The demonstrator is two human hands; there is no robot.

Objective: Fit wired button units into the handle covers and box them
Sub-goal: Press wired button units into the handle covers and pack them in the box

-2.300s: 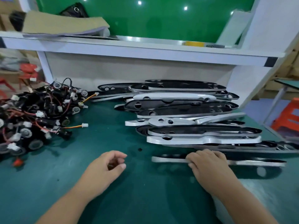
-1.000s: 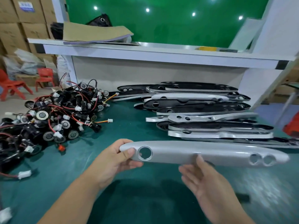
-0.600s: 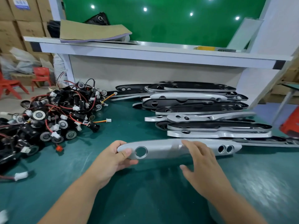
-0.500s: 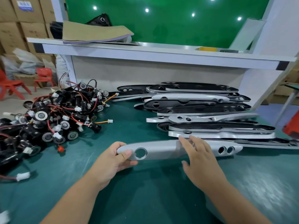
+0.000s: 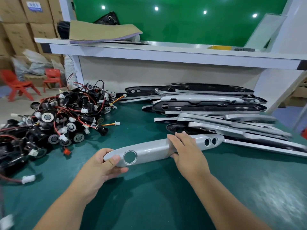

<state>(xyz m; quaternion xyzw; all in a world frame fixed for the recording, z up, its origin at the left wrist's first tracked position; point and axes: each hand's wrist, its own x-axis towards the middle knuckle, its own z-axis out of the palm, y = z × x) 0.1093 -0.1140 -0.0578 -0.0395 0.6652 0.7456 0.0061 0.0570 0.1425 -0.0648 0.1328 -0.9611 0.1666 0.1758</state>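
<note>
A long silver handle cover [image 5: 149, 151] lies across the green table in front of me, with one large round hole near its left end and two small holes near its right end. My left hand [image 5: 99, 168] grips the cover's left end, thumb on top beside the large hole. My right hand [image 5: 186, 151] lies over the cover's middle with fingers curved over its far edge and thumb under its near edge. A heap of black wired button units [image 5: 54, 120] with red wires and white plugs sits to the left.
A stack of silver and black handle covers [image 5: 211, 108] fills the back right of the green table [image 5: 166, 205]. A white shelf [image 5: 166, 52] runs overhead behind it. Red chairs [image 5: 16, 85] and cardboard boxes [image 5: 20, 22] stand far left.
I picked one silver cover off the stack and brought it in front of me. My left hand took its left end; my right hand moved from beneath onto its middle.
</note>
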